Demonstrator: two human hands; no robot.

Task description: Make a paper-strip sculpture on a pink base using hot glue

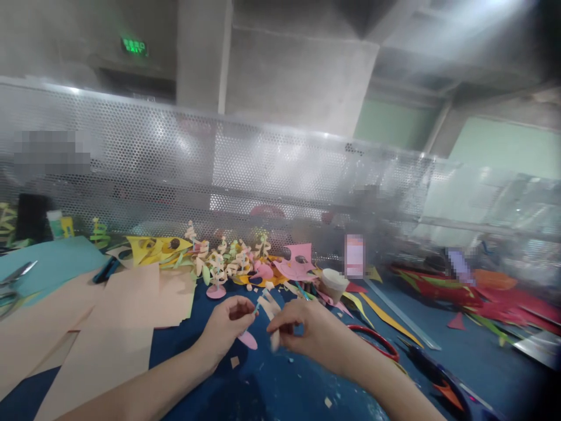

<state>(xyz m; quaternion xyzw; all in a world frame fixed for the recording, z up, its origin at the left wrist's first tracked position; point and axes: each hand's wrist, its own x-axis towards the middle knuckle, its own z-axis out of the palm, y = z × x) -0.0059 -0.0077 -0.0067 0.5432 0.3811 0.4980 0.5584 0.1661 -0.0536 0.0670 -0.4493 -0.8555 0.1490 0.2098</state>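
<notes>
Over the near middle of the blue table [263, 392], we pinch a blue stem [258, 306] with a pink base [249, 341] in our left hand [225, 324] and a pale paper strip [270, 300] in our right hand [309, 327], curled paper pieces [230, 257] heaped on the far side.

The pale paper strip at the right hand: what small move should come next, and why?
Perhaps wind the pale strip around the thin stick: the left hand grips the stick, the right hand holds the strip, and similar curled strips sit beyond them.
</notes>
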